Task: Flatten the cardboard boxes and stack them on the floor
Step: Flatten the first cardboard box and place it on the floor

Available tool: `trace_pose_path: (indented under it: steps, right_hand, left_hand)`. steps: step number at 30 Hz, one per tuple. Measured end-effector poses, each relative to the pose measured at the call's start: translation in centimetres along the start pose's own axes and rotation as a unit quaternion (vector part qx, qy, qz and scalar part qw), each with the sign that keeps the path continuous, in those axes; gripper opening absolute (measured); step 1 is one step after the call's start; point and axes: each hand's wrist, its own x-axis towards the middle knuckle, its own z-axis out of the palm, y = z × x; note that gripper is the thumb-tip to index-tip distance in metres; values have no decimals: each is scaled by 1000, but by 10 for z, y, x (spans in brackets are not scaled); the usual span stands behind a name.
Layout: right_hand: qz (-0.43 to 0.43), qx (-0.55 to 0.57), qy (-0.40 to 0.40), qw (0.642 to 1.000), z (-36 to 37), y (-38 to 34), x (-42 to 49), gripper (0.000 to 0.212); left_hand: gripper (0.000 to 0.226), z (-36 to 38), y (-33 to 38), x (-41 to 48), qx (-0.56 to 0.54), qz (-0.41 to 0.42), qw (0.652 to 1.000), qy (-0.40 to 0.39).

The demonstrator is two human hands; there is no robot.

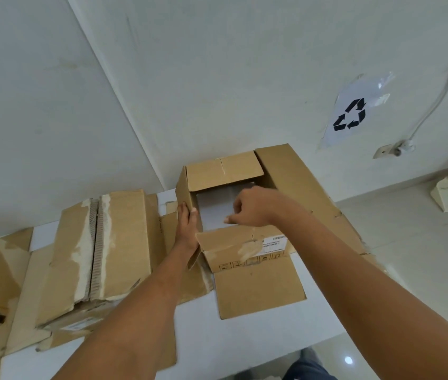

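Forearms reached out low over the white table (198, 322). My left hand (187, 223) clasped the left wall of the open box (244, 249), fingers outside and thumb hooked over the rim. My right hand (250, 207) was curled over the near wall's top edge, thumb laid along it and knuckles dipping inside, so it seemed to grip that wall. The box stood on the table with white showing through its middle, its near flap (258, 292) lying flat toward me and a large flap (305, 193) spread to the right. Just left lay other cardboard boxes (124, 229), collapsed and tape-torn. Beyond, a recycling sign (350, 115) hung on the wall.
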Motion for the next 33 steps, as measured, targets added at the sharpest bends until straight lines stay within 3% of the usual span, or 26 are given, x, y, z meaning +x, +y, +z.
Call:
trace_pose_path:
  steps: [5,8,10,16,23,26,33]
  right_hand:
    - [9,67,-107,992,46,3,-10,61]
    - [15,60,-107,992,60,12,-12,80]
    - [29,-1,-79,996,76,18,-11,89]
    - [-4,-154,107,982,122,39,-5,72]
    - [-80,-201,226,950,140,61,9,69]
    - [-93,-191,227,950,141,64,11,68]
    - [-70,-109,139,982,116,68,-4,73]
  left_hand:
    - [62,-1,-1,-5,65,22,998,9]
    - [62,0,1,-7,88,24,996,15]
    - [62,1,2,-8,110,24,994,17]
    - [63,-3,2,-7,172,43,984,14]
    - [62,0,2,-10,183,42,981,37]
    - [61,0,0,-9,184,43,981,49]
    - [60,0,2,-11,190,40,979,63]
